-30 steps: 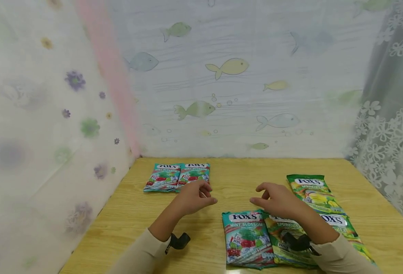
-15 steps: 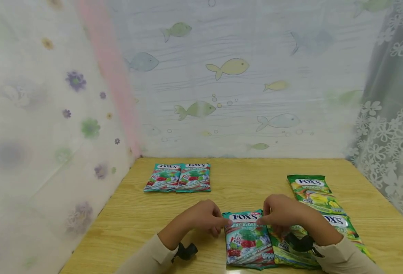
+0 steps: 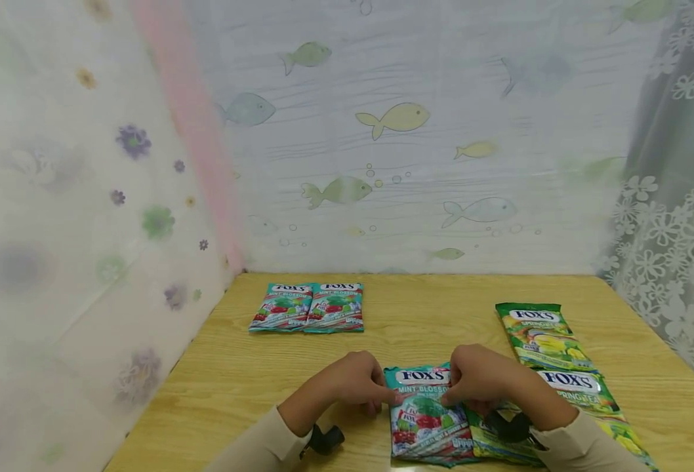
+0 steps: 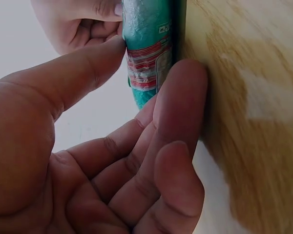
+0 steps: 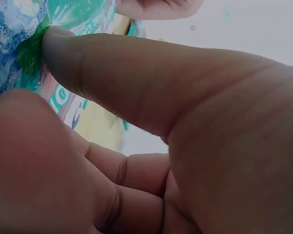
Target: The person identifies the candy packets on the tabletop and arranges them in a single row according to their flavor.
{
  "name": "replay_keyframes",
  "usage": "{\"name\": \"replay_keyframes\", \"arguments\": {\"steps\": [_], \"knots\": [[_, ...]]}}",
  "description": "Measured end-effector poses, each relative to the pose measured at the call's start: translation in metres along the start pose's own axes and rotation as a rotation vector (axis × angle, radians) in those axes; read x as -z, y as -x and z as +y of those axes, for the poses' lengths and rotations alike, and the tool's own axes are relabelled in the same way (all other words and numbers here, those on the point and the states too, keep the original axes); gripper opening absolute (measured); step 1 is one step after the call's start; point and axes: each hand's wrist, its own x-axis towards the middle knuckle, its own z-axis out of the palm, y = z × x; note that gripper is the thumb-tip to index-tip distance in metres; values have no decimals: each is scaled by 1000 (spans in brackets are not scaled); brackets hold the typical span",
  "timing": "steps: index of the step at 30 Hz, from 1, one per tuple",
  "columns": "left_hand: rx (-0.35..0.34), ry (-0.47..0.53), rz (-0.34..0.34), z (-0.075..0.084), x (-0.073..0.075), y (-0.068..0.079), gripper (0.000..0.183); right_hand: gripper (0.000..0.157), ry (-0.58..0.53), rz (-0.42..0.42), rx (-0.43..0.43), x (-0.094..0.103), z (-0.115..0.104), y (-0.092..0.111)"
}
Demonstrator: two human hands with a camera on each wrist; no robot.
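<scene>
A teal Mint Blossom candy bag [image 3: 426,426] lies face up near the front middle of the table. My left hand [image 3: 355,383] grips its left edge, thumb on the printed face and fingers at the side; the left wrist view shows the bag's teal side [image 4: 146,53] between thumb and fingertips. On the opposite edge, my right hand [image 3: 481,375] pinches the bag, its thumb [image 5: 63,58] pressing the shiny wrapper in the right wrist view. A yellow-green candy bag [image 3: 494,447] lies directly right of the teal one, partly hidden beneath the right hand and wrist.
Two more Mint Blossom bags [image 3: 336,308] lie side by side at the back left of the wooden table [image 3: 217,387]. Green-yellow Spring Tea bags [image 3: 548,337] form a column at the right. Patterned cloth [image 3: 406,196] hangs behind and along the sides.
Both hands have come down and toward me from above the table onto the near teal bag. They now hold its two sides, a little lower than half a second ago.
</scene>
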Motion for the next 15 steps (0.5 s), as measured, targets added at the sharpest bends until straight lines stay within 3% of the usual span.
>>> {"name": "replay_keyframes", "arguments": {"steps": [15], "knots": [[-20,6,39,-4,-2,-4,21,34,-11,38,6,-6,-2,-2]]}}
